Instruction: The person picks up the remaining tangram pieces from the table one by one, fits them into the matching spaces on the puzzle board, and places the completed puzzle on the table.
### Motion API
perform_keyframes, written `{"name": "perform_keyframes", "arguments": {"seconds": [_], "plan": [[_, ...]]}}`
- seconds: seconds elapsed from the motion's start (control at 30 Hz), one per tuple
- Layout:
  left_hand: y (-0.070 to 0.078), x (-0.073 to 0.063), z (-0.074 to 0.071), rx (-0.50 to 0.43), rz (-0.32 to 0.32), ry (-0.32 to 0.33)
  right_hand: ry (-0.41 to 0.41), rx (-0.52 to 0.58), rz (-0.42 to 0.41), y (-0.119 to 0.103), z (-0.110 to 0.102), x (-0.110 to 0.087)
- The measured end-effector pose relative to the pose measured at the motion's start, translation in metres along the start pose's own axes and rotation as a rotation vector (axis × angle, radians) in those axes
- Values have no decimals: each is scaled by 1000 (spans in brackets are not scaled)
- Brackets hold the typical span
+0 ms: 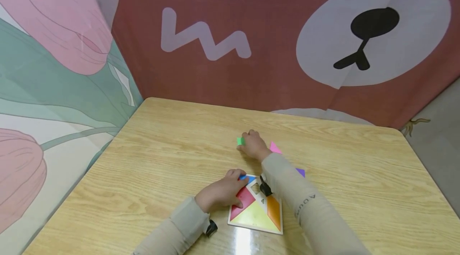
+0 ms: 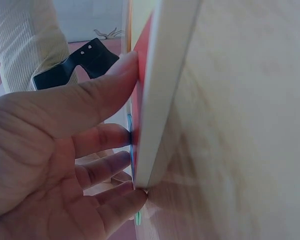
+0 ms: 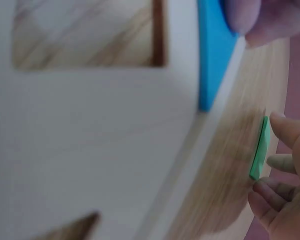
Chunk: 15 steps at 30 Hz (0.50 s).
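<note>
A tangram board (image 3: 115, 150) lies near the table's front with blue (image 1: 248, 178), red (image 1: 246, 198), yellow (image 1: 256, 216) and orange (image 1: 274, 212) pieces in it. Its square recess (image 1: 256, 188) is vacant. My left hand (image 1: 223, 191) rests on the board's left side; in the left wrist view the thumb touches the red piece and other fingers reach the blue piece and the edge. Beyond the board, my right hand (image 1: 253, 144) pinches a green piece (image 3: 260, 150) at its ends, thumb at one and fingertips at the other. The hand partly hides it in the head view.
A pink piece (image 1: 275, 147) and a purple piece (image 1: 300, 172) lie on the wooden table (image 1: 172, 147), partly behind my right sleeve. A printed cloth (image 1: 215, 83) hangs along the far edge. Black straps are at both wrists.
</note>
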<state>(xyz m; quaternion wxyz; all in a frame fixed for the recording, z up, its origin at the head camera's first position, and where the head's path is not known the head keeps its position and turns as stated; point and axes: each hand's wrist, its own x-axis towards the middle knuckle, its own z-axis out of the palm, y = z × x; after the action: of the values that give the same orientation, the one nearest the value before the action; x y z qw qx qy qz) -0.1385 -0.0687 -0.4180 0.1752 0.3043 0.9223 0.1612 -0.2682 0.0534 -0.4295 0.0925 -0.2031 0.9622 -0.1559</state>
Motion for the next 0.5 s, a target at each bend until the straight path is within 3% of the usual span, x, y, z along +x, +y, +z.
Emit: {"name": "perform_keyframes", "arguments": {"seconds": [0.23,0.5], "plan": [[0,-2,0,31,18,19,19,-30,7,-2,2,1],[1,-2,0,41,22,22,42,8,40,-3,4,1]]}}
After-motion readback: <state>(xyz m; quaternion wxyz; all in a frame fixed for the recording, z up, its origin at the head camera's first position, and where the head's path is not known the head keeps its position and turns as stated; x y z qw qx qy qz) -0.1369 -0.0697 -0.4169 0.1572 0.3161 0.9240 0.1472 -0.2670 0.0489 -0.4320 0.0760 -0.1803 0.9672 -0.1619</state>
